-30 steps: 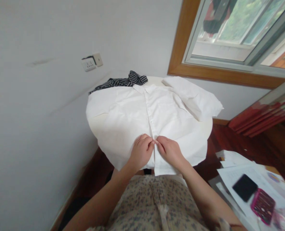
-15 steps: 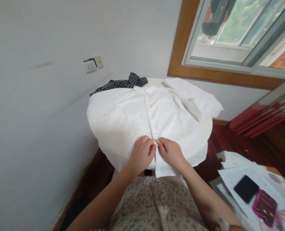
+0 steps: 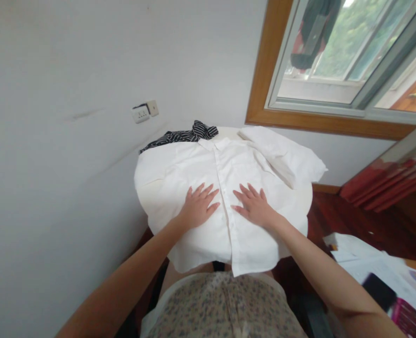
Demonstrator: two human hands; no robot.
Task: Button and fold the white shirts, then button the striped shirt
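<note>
A white button-front shirt (image 3: 200, 239) lies spread over a round cream table (image 3: 150, 190), collar toward the wall and hem hanging over the near edge. My left hand (image 3: 199, 206) rests flat on the shirt just left of the button placket, fingers spread. On the other side of the placket, my right hand (image 3: 253, 204) also lies flat with its fingers apart. Neither hand holds anything. The shirt's right-hand sleeve (image 3: 281, 152) is laid out toward the window side. Behind the collar sits a bunched black-and-white striped cloth (image 3: 179, 136).
A wall with a socket (image 3: 140, 113) stands close on the left. A wood-framed window (image 3: 330, 124) is at the back right, with a red and white curtain (image 3: 373, 180) beside it. Papers (image 3: 359, 258), a black phone (image 3: 380, 291) and a pink case (image 3: 412, 319) lie at lower right.
Both hands have let go of the placket near the hem. They have moved up the shirt and apart, and now lie flat. The camera view has tilted slightly upward.
</note>
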